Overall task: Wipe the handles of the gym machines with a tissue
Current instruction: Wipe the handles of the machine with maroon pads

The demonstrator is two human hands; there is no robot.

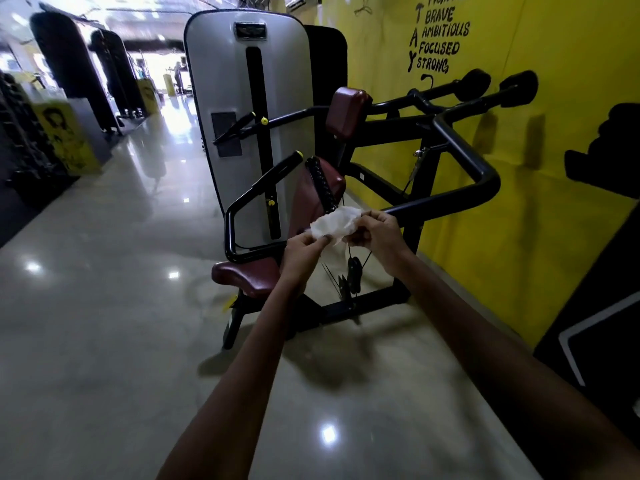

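Observation:
A crumpled white tissue (335, 224) is held between both hands in front of a black gym machine (429, 202) with maroon pads. My left hand (303, 252) pinches its lower left edge, and my right hand (375, 232) grips its right side. The machine's near left handle (282, 168), black with a yellow tip, rises just above and left of the tissue. A second handle (239, 124) sits higher against the grey weight-stack cover (221, 81). Both hands are apart from the handles. The thick black right arm bar (467, 157) curves past my right hand.
A yellow wall (554, 133) with black lettering runs close along the right. The maroon seat (242, 275) lies below my left hand. Shiny pale floor (121, 271) stretches left and ahead. Punching bags (69, 64) and dumbbell racks (24, 143) line the far left.

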